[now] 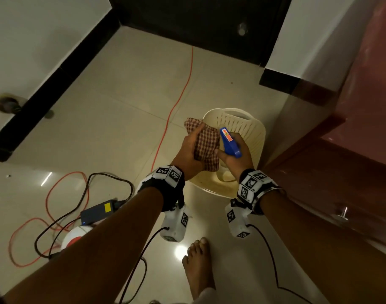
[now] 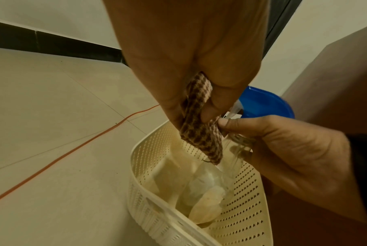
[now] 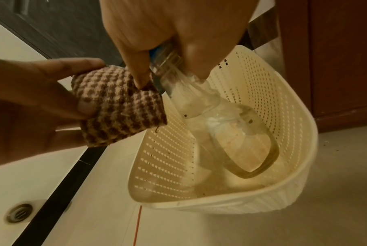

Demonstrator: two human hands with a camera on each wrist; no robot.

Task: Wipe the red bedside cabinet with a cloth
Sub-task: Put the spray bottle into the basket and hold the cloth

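I stand on pale glossy floor tiles (image 1: 126, 102) — lamp glare near my foot. White walls (image 1: 34, 40) with black skirting (image 1: 56, 82) run left; a dark door (image 1: 198, 20) stands far ahead.

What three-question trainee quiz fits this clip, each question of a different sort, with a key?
1. True or false: the left hand holds the checked cloth.
2. Multiple choice: the right hand grips a) a brush b) a spray bottle c) nothing.
3. Fill in: both hands are over the cream ____ on the floor, beside the red cabinet.

Key: 1 true; 2 b; 3 basket.
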